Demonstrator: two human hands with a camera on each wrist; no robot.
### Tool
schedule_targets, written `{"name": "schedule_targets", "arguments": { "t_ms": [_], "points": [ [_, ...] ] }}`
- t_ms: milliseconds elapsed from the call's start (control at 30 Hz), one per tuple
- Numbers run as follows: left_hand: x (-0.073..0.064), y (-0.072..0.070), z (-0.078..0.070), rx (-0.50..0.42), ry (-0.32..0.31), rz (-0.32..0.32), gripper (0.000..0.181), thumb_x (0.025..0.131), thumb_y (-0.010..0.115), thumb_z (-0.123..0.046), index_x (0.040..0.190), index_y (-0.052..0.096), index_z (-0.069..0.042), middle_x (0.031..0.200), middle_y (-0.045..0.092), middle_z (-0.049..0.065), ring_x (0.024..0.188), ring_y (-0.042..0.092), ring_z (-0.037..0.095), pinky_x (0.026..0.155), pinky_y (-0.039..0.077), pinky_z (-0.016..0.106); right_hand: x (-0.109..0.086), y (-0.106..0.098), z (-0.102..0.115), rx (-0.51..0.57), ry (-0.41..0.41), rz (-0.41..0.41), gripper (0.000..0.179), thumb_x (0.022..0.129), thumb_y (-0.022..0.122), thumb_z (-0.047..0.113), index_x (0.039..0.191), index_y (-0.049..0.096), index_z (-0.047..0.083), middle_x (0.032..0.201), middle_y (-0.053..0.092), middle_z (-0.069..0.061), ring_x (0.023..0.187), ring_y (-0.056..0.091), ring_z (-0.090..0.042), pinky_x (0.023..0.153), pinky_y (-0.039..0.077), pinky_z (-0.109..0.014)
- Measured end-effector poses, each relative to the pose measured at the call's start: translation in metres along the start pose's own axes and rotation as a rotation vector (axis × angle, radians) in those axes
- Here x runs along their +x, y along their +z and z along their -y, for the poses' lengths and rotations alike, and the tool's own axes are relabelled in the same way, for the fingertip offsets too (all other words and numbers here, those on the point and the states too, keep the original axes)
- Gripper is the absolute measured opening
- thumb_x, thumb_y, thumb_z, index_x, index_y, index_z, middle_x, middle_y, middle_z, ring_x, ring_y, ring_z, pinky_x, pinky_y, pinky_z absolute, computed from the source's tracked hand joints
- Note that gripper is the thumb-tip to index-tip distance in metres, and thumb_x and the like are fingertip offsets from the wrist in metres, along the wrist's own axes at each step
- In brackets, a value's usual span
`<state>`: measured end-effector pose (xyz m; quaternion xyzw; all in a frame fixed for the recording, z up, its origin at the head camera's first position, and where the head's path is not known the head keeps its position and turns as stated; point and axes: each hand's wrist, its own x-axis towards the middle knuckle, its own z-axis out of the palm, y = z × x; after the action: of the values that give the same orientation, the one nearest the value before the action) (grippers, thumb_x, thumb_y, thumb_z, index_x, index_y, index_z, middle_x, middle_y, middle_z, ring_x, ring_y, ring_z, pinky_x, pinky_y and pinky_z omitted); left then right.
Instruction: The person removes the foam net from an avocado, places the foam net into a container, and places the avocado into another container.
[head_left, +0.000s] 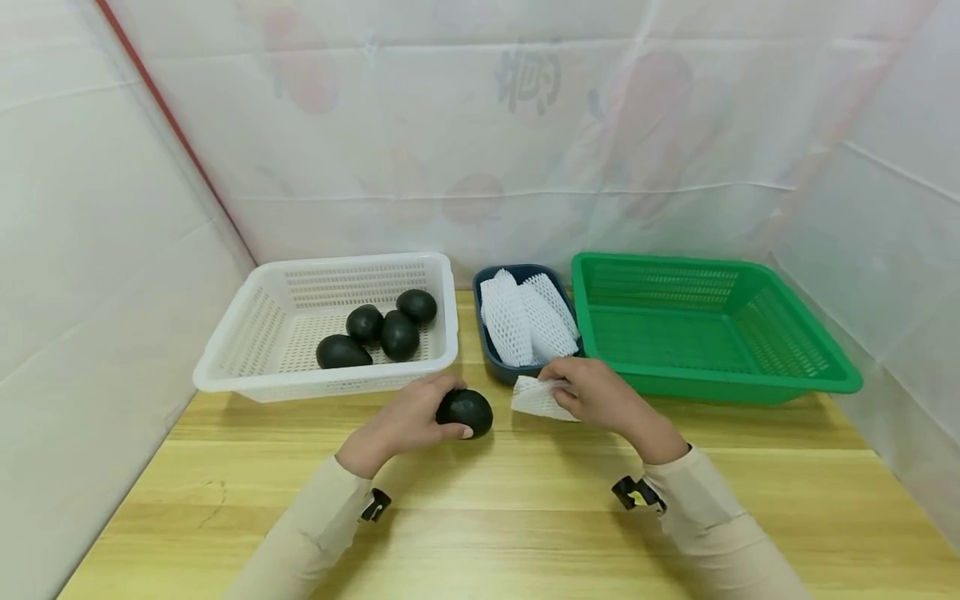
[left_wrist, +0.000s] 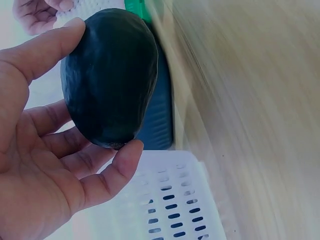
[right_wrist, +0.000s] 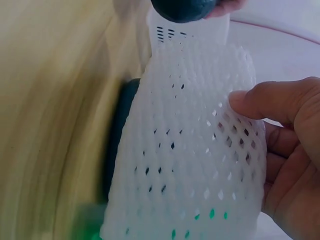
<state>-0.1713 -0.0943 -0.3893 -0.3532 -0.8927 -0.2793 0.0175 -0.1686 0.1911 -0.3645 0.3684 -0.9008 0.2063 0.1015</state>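
My left hand [head_left: 411,419] grips a dark avocado [head_left: 465,413] just above the table; in the left wrist view the thumb and fingers curl round the avocado [left_wrist: 111,77]. To its right, my right hand [head_left: 596,396] pinches a white foam net sleeve [head_left: 542,398] by one side. In the right wrist view the net sleeve [right_wrist: 187,145] hangs flattened between thumb and fingers, its narrower end towards the avocado [right_wrist: 184,7]. The two are apart. More white foam nets [head_left: 517,321] lie in a dark blue bin [head_left: 495,364] behind the hands.
A white basket [head_left: 255,385] at the back left holds several dark avocados [head_left: 400,336]. At the back right stands a green basket [head_left: 705,382]. All rest on a wood-grain table [head_left: 480,533], with pale curtains [head_left: 480,125] at the back and sides.
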Motion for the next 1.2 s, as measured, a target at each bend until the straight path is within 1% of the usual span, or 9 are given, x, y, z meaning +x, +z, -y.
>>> {"name": "schedule_targets", "arguments": {
  "t_ms": [167, 267, 400, 533, 633, 733, 867, 1000, 1200],
  "points": [
    [-0.003, -0.003, -0.002, -0.002, 0.014, -0.006, 0.048, 0.075, 0.078, -0.028, 0.111, 0.058, -0.004, 0.105, 0.059, 0.005, 0.094, 0.054, 0.019, 0.080, 0.044, 0.036, 0.005, -0.007, -0.001, 0.041, 0.001, -0.008, 0.015, 0.083, 0.064, -0.004, 0.095, 0.062, 0.005, 0.089, 0.065, -0.004, 0.073, 0.060, -0.014, 0.064, 0.050, -0.029],
    [-0.006, -0.008, -0.005, -0.003, 0.010, -0.010, 0.048, 0.074, 0.079, -0.029, 0.110, 0.059, -0.005, 0.104, 0.059, 0.005, 0.093, 0.054, 0.018, 0.079, 0.045, 0.036, 0.010, -0.013, -0.001, 0.063, 0.012, -0.025, 0.013, 0.084, 0.064, -0.002, 0.094, 0.061, 0.006, 0.086, 0.064, -0.003, 0.069, 0.058, -0.011, 0.062, 0.050, -0.029],
    [-0.009, -0.015, -0.006, 0.003, 0.008, -0.012, 0.047, 0.073, 0.079, -0.031, 0.109, 0.060, -0.007, 0.104, 0.060, 0.003, 0.092, 0.054, 0.018, 0.078, 0.045, 0.035, 0.016, -0.023, -0.002, 0.081, 0.023, -0.071, 0.011, 0.085, 0.062, -0.002, 0.093, 0.059, 0.006, 0.084, 0.062, -0.003, 0.064, 0.053, -0.010, 0.060, 0.048, -0.030],
    [-0.011, -0.023, -0.006, 0.003, 0.007, -0.030, 0.047, 0.073, 0.078, -0.032, 0.110, 0.061, -0.009, 0.104, 0.060, 0.001, 0.093, 0.054, 0.016, 0.078, 0.045, 0.035, 0.021, -0.030, -0.004, 0.095, 0.024, -0.111, 0.011, 0.086, 0.060, -0.002, 0.094, 0.057, 0.004, 0.082, 0.061, -0.004, 0.062, 0.051, -0.009, 0.058, 0.047, -0.030],
    [-0.014, -0.029, -0.007, 0.008, 0.006, -0.052, 0.048, 0.073, 0.078, -0.033, 0.110, 0.061, -0.009, 0.105, 0.061, 0.001, 0.093, 0.055, 0.016, 0.078, 0.045, 0.036, 0.027, -0.032, -0.009, 0.090, 0.006, -0.155, 0.012, 0.086, 0.061, -0.003, 0.094, 0.056, 0.004, 0.077, 0.058, -0.002, 0.059, 0.048, -0.009, 0.055, 0.044, -0.029],
    [-0.015, -0.034, -0.007, 0.022, 0.004, -0.070, 0.048, 0.073, 0.078, -0.035, 0.110, 0.062, -0.009, 0.106, 0.061, 0.001, 0.093, 0.055, 0.017, 0.078, 0.045, 0.036, 0.033, -0.035, -0.016, 0.104, 0.014, -0.210, 0.015, 0.085, 0.062, -0.003, 0.095, 0.054, 0.003, 0.075, 0.056, -0.001, 0.058, 0.047, -0.010, 0.053, 0.043, -0.028],
    [-0.017, -0.038, -0.007, 0.031, 0.001, -0.090, 0.051, 0.072, 0.079, -0.036, 0.111, 0.062, -0.008, 0.107, 0.060, 0.002, 0.095, 0.055, 0.018, 0.080, 0.045, 0.037, 0.040, -0.039, -0.022, 0.151, 0.053, -0.267, 0.017, 0.085, 0.063, -0.003, 0.097, 0.052, 0.003, 0.078, 0.057, -0.004, 0.061, 0.053, -0.011, 0.054, 0.044, -0.028],
    [-0.019, -0.042, -0.006, 0.026, 0.002, -0.109, 0.050, 0.070, 0.079, -0.035, 0.110, 0.062, -0.009, 0.106, 0.060, 0.000, 0.095, 0.054, 0.017, 0.081, 0.044, 0.036, 0.047, -0.042, -0.026, 0.181, 0.096, -0.312, 0.018, 0.086, 0.063, -0.002, 0.098, 0.051, 0.002, 0.082, 0.058, -0.006, 0.067, 0.057, -0.013, 0.057, 0.047, -0.029],
    [-0.022, -0.051, -0.003, -0.001, -0.008, -0.137, 0.054, 0.070, 0.081, -0.033, 0.113, 0.062, -0.007, 0.108, 0.060, 0.002, 0.098, 0.054, 0.020, 0.082, 0.044, 0.039, 0.058, -0.045, -0.032, 0.248, 0.190, -0.333, 0.019, 0.088, 0.061, 0.003, 0.102, 0.049, 0.000, 0.088, 0.060, -0.010, 0.076, 0.059, -0.019, 0.064, 0.049, -0.031]
  ]
}}
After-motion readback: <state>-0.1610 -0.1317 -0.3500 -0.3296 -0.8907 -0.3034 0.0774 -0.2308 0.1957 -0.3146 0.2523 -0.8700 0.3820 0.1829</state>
